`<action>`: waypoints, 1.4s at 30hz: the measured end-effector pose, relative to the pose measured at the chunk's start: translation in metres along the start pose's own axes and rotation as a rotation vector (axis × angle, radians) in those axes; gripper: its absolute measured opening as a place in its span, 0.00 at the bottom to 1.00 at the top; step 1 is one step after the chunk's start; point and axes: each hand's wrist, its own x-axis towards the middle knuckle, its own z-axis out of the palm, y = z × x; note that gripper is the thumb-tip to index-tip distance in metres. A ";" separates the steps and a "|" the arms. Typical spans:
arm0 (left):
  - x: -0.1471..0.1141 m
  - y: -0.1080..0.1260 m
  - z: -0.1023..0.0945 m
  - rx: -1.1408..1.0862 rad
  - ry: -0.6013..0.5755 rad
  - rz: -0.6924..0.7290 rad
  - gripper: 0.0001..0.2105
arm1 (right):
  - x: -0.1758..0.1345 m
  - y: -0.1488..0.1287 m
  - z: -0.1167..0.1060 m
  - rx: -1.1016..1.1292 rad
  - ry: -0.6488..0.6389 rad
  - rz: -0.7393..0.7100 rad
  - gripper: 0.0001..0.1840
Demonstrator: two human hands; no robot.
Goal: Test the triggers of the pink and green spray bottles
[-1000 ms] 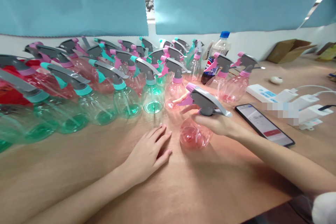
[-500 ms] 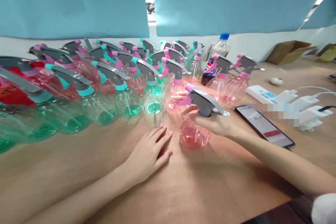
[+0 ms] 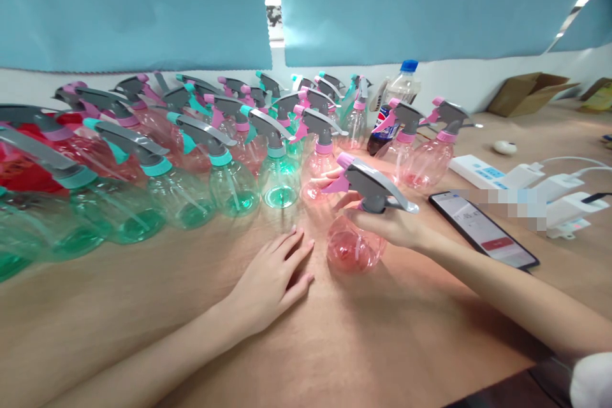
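Just right of centre a pink spray bottle (image 3: 356,248) stands on the table, its grey head and pink nozzle pointing left. My right hand (image 3: 396,226) is around its neck, with the thumb side across the collar and the other fingers stretched out behind the head. Part of the collar is hidden by that hand. Palm down on the wood lies my left hand (image 3: 270,274), fingers apart and holding nothing, a little left of the bottle. Behind the hands are a green spray bottle (image 3: 280,185) and another pink spray bottle (image 3: 319,172).
Rows of green and pink spray bottles fill the left and back. A cola bottle (image 3: 406,86) stands at the back. Further right are a phone (image 3: 482,229), a power strip (image 3: 478,172) with plugs and cables, a white earbud case (image 3: 503,148) and a cardboard box (image 3: 526,94).
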 end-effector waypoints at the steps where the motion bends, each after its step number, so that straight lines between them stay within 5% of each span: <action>1: 0.000 0.000 0.000 0.003 -0.003 0.000 0.22 | 0.000 0.000 0.000 -0.004 0.003 0.012 0.17; 35: 0.000 -0.001 0.001 0.054 -0.007 0.019 0.22 | 0.001 -0.001 0.000 -0.006 -0.026 -0.022 0.23; 42: 0.000 0.000 0.002 0.044 -0.001 0.018 0.22 | 0.001 -0.001 -0.002 -0.064 0.012 0.022 0.11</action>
